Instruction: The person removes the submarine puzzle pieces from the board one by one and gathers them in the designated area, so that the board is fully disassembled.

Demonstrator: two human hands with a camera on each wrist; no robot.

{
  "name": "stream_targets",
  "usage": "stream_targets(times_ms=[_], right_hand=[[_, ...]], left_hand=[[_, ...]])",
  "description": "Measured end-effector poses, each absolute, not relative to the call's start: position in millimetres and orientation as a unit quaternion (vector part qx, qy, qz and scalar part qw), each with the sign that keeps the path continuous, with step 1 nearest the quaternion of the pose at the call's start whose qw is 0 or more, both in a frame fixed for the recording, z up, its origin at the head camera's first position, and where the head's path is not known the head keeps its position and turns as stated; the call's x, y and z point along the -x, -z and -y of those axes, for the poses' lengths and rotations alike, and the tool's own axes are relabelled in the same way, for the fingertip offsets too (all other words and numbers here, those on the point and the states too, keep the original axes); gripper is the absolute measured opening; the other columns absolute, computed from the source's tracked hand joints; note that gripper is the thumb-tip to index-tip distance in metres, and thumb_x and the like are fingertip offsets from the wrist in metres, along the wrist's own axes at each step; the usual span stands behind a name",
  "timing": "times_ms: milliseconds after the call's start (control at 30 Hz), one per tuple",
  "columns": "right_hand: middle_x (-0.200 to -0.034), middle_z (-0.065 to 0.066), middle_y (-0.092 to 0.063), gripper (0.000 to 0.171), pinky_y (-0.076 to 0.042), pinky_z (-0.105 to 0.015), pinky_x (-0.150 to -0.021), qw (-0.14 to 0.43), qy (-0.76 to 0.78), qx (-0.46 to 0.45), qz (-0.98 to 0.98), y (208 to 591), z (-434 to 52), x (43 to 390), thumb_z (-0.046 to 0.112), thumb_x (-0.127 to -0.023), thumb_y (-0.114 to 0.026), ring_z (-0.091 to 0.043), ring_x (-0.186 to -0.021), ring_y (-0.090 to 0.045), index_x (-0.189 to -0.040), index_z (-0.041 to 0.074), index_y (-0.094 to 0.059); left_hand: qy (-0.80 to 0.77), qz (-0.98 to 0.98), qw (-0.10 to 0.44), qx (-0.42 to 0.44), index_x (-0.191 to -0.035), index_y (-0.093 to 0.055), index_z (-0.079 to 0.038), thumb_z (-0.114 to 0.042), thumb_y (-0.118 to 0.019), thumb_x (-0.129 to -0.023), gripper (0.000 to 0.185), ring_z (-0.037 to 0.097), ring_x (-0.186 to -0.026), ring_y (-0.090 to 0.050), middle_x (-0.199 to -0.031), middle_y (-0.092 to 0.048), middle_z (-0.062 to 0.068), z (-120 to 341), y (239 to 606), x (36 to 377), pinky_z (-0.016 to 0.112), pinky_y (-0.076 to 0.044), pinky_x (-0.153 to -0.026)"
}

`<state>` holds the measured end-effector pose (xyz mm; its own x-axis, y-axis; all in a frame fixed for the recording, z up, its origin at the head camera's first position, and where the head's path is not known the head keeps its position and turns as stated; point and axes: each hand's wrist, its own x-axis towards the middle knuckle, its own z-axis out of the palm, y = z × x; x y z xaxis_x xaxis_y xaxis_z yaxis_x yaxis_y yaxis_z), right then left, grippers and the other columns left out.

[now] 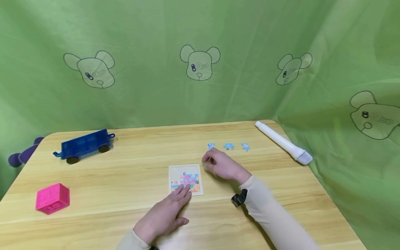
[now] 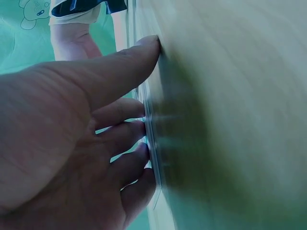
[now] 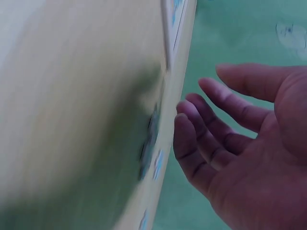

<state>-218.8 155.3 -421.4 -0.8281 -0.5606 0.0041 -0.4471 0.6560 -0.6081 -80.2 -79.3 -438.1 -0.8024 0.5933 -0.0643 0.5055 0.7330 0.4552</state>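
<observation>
Puzzle (image 1: 185, 179) sits mid counter (image 1: 125, 180), partly filled. Left hand (image 1: 165, 215) lies flat w/ straight fingers (image 2: 125, 130) on its near edge, prob to keep it from sliding. Right hand (image 1: 222, 166) hovers just beside it, fingers loose, empty, near 3 spare pieces (image 1: 228, 146).

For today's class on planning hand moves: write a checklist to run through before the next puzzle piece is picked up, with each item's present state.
1. Left hand steadies the puzzle board: ok, straight fingers rest on its near edge.
2. Right hand free: ok, it holds nothing in the wrist view.
3. Loose pieces within sight: ok, three lie apart just beyond the right hand.
4. Board flat on the table: ok.
5. Which gap fits next: cannot tell.
</observation>
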Motion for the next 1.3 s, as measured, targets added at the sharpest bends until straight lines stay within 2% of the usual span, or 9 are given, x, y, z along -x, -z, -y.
stream_targets(times_ms=[367, 600, 700, 833, 1100, 1300], right_hand=[[-0.107, -0.001, -0.059, 0.024, -0.049, -0.036, -0.087, 0.149, 0.254, 0.333, -0.896, 423, -116, 198, 0.010, -0.093, -0.067, -0.016, -0.094, -0.056, -0.116, 0.005, -0.066], [-0.103, -0.001, -0.055, 0.032, -0.047, -0.031, -0.077, 0.151, 0.233, 0.341, -0.898, 428, -104, 197, 0.013, -0.091, -0.070, -0.014, -0.082, -0.051, -0.122, 0.006, -0.066], [-0.104, -0.001, -0.055, 0.033, -0.047, -0.032, -0.079, 0.151, 0.225, 0.334, -0.903, 427, -100, 197, 0.013, -0.091, -0.071, -0.014, -0.083, -0.051, -0.122, 0.005, -0.066], [-0.104, 0.000, -0.054, 0.029, -0.048, -0.034, -0.085, 0.152, 0.216, 0.309, -0.914, 426, -98, 196, 0.012, -0.091, -0.070, -0.015, -0.088, -0.052, -0.119, 0.004, -0.066], [-0.099, 0.001, -0.053, 0.017, -0.048, -0.031, -0.081, 0.160, 0.232, 0.301, -0.911, 428, -95, 199, 0.011, -0.093, -0.067, -0.014, -0.086, -0.052, -0.110, 0.006, -0.067], [-0.095, -0.001, -0.053, 0.011, -0.048, -0.032, -0.080, 0.167, 0.273, 0.289, -0.902, 427, -95, 201, 0.006, -0.096, -0.061, -0.016, -0.087, -0.052, -0.106, 0.003, -0.064]], left_hand=[[-0.216, -0.926, 0.110, -0.290, -0.146, -0.044, -0.001, -0.030, -0.075, -0.087, 0.074, 0.029, -0.145, -0.023, -0.158, -0.027, 0.010, 79, 440, 78, 0.044, -0.031, -0.112], [-0.218, -0.925, 0.113, -0.291, -0.146, -0.044, 0.000, -0.030, -0.075, -0.087, 0.074, 0.028, -0.145, -0.022, -0.158, -0.027, 0.010, 79, 441, 78, 0.045, -0.034, -0.110], [-0.217, -0.925, 0.113, -0.291, -0.146, -0.044, 0.000, -0.030, -0.075, -0.087, 0.074, 0.029, -0.145, -0.022, -0.158, -0.028, 0.011, 79, 441, 79, 0.045, -0.034, -0.110], [-0.218, -0.924, 0.116, -0.291, -0.147, -0.043, -0.001, -0.031, -0.075, -0.087, 0.074, 0.029, -0.145, -0.023, -0.158, -0.028, 0.011, 78, 440, 80, 0.045, -0.033, -0.111], [-0.215, -0.925, 0.118, -0.290, -0.147, -0.042, -0.001, -0.030, -0.075, -0.087, 0.074, 0.029, -0.145, -0.022, -0.158, -0.028, 0.011, 78, 438, 82, 0.045, -0.032, -0.111], [-0.220, -0.924, 0.115, -0.292, -0.146, -0.043, 0.000, -0.030, -0.075, -0.087, 0.074, 0.030, -0.145, -0.023, -0.158, -0.028, 0.012, 79, 437, 83, 0.045, -0.031, -0.112]])
